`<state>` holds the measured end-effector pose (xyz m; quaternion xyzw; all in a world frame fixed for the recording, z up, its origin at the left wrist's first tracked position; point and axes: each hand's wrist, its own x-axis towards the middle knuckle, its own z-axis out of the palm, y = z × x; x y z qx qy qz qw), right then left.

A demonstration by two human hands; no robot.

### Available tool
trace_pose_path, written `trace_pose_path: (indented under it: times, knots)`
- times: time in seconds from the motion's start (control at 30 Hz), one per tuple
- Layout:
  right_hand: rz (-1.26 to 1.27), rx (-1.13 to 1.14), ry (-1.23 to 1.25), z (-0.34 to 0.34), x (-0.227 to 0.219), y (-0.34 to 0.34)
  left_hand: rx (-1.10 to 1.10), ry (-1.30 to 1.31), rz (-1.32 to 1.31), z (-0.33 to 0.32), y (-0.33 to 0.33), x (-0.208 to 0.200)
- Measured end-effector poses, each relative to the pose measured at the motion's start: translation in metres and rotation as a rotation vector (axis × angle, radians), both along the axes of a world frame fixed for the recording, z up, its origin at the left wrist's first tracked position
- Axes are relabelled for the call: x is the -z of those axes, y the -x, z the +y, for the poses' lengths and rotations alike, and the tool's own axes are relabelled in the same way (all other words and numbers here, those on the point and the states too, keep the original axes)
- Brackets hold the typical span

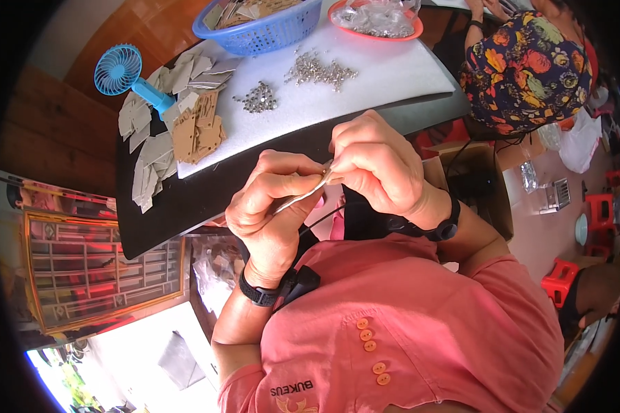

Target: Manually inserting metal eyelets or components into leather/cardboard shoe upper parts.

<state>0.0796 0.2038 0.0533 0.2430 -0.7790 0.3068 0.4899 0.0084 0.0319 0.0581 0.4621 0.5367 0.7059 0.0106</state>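
In front of my chest, both hands meet over a thin pale card piece [297, 197], seen nearly edge-on. My left hand [272, 196] pinches it between thumb and fingers along its length. The fingers of my right hand [379, 165] are closed at its upper right end, where something tiny is mostly hidden by the fingertips. Beyond my hands, a pile of small shiny metal pieces [320, 70] and a smaller, darker pile of metal pieces [258, 98] lie on a white foam sheet [379, 82]. Brown card pieces [198, 134] and grey card pieces [153, 168] are heaped at the left.
A blue handheld fan [118, 71] stands among the cards. A blue plastic basket [258, 34] of cards and a red tray [375, 31] of bagged metal pieces sit at the table's far side. A person in a floral top [527, 72] is at the right, above red stools [559, 281].
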Motion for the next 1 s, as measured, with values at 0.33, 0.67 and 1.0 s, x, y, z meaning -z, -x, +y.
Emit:
trace_pose_path:
  times: [0.33, 0.67, 1.0]
  knots:
    - [-0.447, -0.175, 0.305, 0.005, 0.005, 0.008, 0.013, 0.094, -0.57, 0.008, 0.006, 0.013]
    - [-0.514, -0.09, 0.591, 0.01, 0.013, 0.006, -0.011, 0.185, -0.542, 0.008, 0.006, 0.019]
    - [-0.626, 0.058, 0.429, 0.018, 0.008, 0.01, -0.121, 0.243, -0.598, 0.01, 0.005, 0.022]
